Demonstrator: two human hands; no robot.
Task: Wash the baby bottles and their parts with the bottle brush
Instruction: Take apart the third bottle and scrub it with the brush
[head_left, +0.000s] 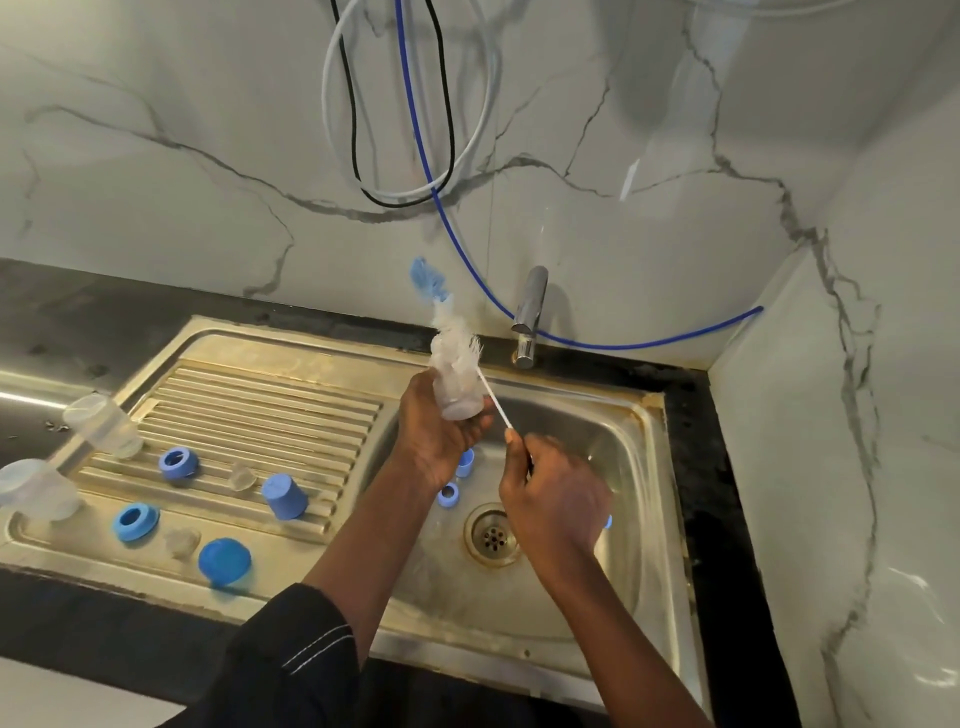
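Right fingers: the thin white handle of the long bottle brush (451, 332) is pinched between the thumb and curled fingers of the right hand (550, 499).
Left fingers: a small clear plastic baby bottle (460, 400) is gripped in the closed fingers of the left hand (441, 436), at ten o'clock from the right hand.
Brush head: white bristles with a blue tuft are pointed towards eleven o'clock past the bottle. Whether they lie inside it or beside it cannot be told through the blur.
Sink: both hands are held over the basin of the stainless steel sink (644, 467). The chrome tap (530, 312) is seen at one o'clock from the bottle, and the round drain (492, 535) at five o'clock.
Risk, slip: the wet bottle could be lost from the left grip if the brush is driven hard, and dropped into the basin.
Risk, handle: so slim a handle could be bent or twisted out of the pinch by a sideways pull.
Risk, splash: spray could be flicked from the bristles onto the wall.
Bottles: three are counted, one in hand and two further clear bottles (104, 426) on the ribbed draining board (270, 410) at nine o'clock.
Board parts: two blue screw rings (176, 464), two blue caps (284, 496) and two clear teats (242, 475) are counted.
Basin parts: two small blue pieces (448, 493) are seen plainly; a blue sliver by the right hand is mostly hidden.
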